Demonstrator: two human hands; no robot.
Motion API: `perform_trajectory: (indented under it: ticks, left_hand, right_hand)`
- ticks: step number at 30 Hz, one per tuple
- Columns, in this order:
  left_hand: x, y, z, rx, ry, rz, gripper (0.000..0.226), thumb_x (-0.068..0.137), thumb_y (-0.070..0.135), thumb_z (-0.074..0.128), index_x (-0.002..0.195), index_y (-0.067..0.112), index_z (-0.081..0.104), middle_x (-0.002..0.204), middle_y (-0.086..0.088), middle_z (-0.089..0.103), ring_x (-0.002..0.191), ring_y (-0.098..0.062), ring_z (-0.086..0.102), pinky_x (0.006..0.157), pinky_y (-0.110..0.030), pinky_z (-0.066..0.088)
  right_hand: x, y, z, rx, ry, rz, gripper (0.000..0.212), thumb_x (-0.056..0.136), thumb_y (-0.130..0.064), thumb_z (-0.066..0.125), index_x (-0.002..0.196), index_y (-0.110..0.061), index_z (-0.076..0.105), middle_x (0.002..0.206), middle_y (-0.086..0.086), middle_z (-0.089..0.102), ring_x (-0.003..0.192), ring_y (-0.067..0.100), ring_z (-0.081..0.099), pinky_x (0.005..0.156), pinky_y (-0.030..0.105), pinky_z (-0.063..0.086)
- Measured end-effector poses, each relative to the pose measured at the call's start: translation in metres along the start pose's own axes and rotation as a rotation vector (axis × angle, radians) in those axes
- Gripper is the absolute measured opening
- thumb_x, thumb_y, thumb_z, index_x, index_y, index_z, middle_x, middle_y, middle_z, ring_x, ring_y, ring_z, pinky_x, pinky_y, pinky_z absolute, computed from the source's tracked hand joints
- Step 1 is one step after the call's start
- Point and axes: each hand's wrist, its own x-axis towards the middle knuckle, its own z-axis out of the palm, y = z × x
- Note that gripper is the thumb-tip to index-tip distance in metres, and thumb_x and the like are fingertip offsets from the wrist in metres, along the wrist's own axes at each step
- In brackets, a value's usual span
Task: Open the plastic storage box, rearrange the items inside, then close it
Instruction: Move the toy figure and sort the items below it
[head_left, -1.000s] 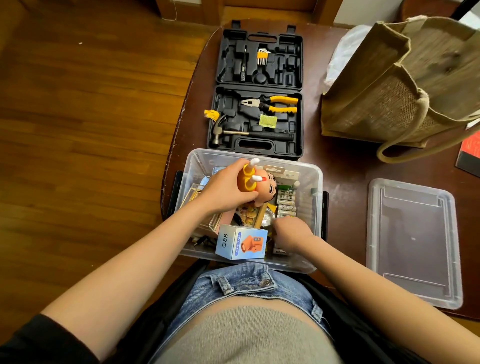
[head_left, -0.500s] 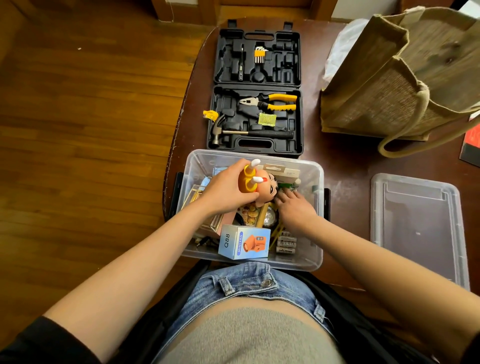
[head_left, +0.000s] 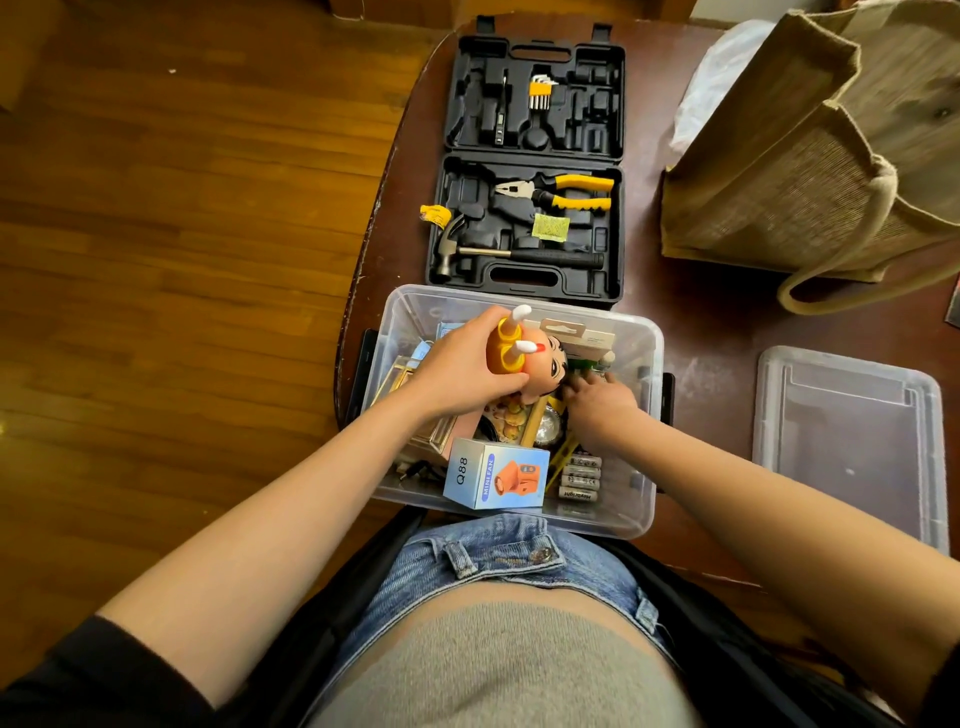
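Here your left hand (head_left: 467, 369) wraps its fingers round an orange toy figure (head_left: 524, 364), held upside down above the clear plastic storage box (head_left: 649, 415), its white feet pointing up and its dark-haired head tilted down to the right. Your right hand (head_left: 600, 410) reaches into the box on the right side, fingers stretched toward the far end near some green-topped items; whether those fingers pinch anything you cannot tell from this angle. The box sits open on the dark table (head_left: 706, 322), right against your lap. Inside, near you, a blue mini fan carton (head_left: 496, 480) stands beside a row of batteries (head_left: 579, 478). The clear lid (head_left: 852, 441) lies flat on the table to your right, apart from the box. Beyond the box an open black tool case (head_left: 530, 161) holds a hammer (head_left: 498, 252) and yellow-handled pliers (head_left: 561, 189). A woven tote bag (head_left: 810, 156) stands at the far right.
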Motion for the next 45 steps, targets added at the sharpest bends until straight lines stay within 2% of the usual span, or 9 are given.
perform_trajectory:
  ticks: [8, 11, 15, 20, 27, 33, 38, 41, 45]
  left_hand:
    - [-0.001, 0.002, -0.001, 0.017, -0.011, 0.003, 0.060, 0.076, 0.031, 0.072, 0.129, 0.027, 0.043, 0.117, 0.006, 0.061, 0.104, -0.015, 0.058, 0.087, -0.042, 0.051]
    - [-0.002, 0.003, -0.002, 0.006, -0.007, -0.001, 0.058, 0.076, 0.030, 0.071, 0.127, 0.027, 0.044, 0.114, 0.006, 0.061, 0.101, -0.015, 0.058, 0.086, -0.042, 0.052]
    - [-0.002, 0.004, -0.001, 0.000, 0.006, 0.002, 0.058, 0.076, 0.030, 0.072, 0.127, 0.028, 0.044, 0.114, 0.006, 0.062, 0.101, -0.014, 0.058, 0.086, -0.042, 0.051]
    - [-0.004, 0.004, 0.000, -0.010, 0.021, 0.001, 0.057, 0.074, 0.030, 0.072, 0.125, 0.031, 0.044, 0.111, 0.008, 0.061, 0.098, -0.014, 0.059, 0.085, -0.042, 0.052]
    - [-0.015, 0.005, 0.001, -0.027, 0.046, 0.046, 0.047, 0.077, 0.026, 0.073, 0.116, 0.033, 0.046, 0.107, 0.008, 0.060, 0.097, -0.015, 0.059, 0.084, -0.044, 0.051]
    - [-0.023, 0.004, 0.000, 0.033, 0.049, 0.072, 0.048, 0.078, 0.029, 0.072, 0.119, 0.031, 0.047, 0.112, 0.010, 0.059, 0.100, -0.014, 0.057, 0.083, -0.041, 0.051]
    - [-0.032, 0.000, 0.001, 0.096, 0.057, 0.144, 0.050, 0.077, 0.031, 0.073, 0.121, 0.029, 0.049, 0.119, 0.011, 0.057, 0.105, -0.016, 0.055, 0.084, -0.035, 0.047]
    - [-0.034, -0.001, 0.001, 0.164, 0.010, 0.189, 0.054, 0.075, 0.037, 0.075, 0.123, 0.031, 0.050, 0.125, 0.013, 0.053, 0.116, -0.013, 0.048, 0.096, -0.034, 0.038]
    - [-0.036, -0.012, -0.008, 0.429, 0.023, 0.079, 0.078, 0.071, 0.052, 0.074, 0.138, 0.035, 0.038, 0.150, 0.003, 0.027, 0.139, -0.018, 0.021, 0.113, -0.042, 0.018]
  right_hand:
    - [-0.006, 0.006, -0.001, -0.233, -0.091, -0.108, 0.060, 0.097, -0.027, 0.041, 0.151, -0.017, 0.018, 0.160, 0.004, 0.007, 0.147, 0.026, 0.003, 0.118, 0.049, 0.008]
    - [-0.009, 0.003, -0.010, -0.154, -0.024, -0.095, 0.048, 0.094, -0.023, 0.045, 0.142, -0.015, 0.041, 0.152, 0.005, 0.030, 0.143, 0.026, 0.020, 0.115, 0.044, 0.022]
    - [-0.024, 0.000, -0.009, 0.009, 0.143, -0.132, 0.023, 0.089, -0.008, 0.048, 0.108, -0.010, 0.062, 0.110, 0.006, 0.063, 0.102, 0.025, 0.055, 0.080, 0.034, 0.048]
    - [-0.026, -0.011, 0.013, 0.019, -0.029, -0.171, 0.042, 0.090, -0.006, 0.045, 0.127, -0.023, 0.056, 0.113, 0.000, 0.063, 0.099, 0.020, 0.062, 0.071, 0.029, 0.052]
    - [-0.027, -0.011, 0.012, 0.137, -0.058, -0.184, 0.044, 0.090, -0.009, 0.045, 0.122, -0.036, 0.059, 0.110, 0.001, 0.063, 0.098, 0.023, 0.061, 0.067, 0.029, 0.048]
    - [-0.026, 0.004, 0.000, 0.625, 0.064, -0.021, 0.023, 0.092, -0.020, 0.047, 0.091, -0.008, 0.067, 0.083, 0.007, 0.064, 0.078, 0.029, 0.060, 0.060, 0.027, 0.047]
    - [-0.033, 0.005, -0.021, 1.860, 0.042, 0.147, 0.034, 0.101, -0.036, 0.036, 0.102, -0.010, 0.058, 0.081, 0.008, 0.065, 0.065, 0.020, 0.063, 0.048, 0.026, 0.054]
    - [-0.033, -0.002, -0.029, 1.792, -0.036, 0.079, 0.042, 0.094, -0.053, 0.042, 0.103, -0.017, 0.062, 0.096, 0.008, 0.066, 0.077, 0.020, 0.066, 0.061, 0.032, 0.059]
    - [-0.031, -0.010, -0.036, 1.546, -0.006, 0.110, 0.047, 0.094, -0.049, 0.046, 0.117, -0.010, 0.054, 0.110, 0.014, 0.060, 0.087, 0.027, 0.064, 0.070, 0.040, 0.059]
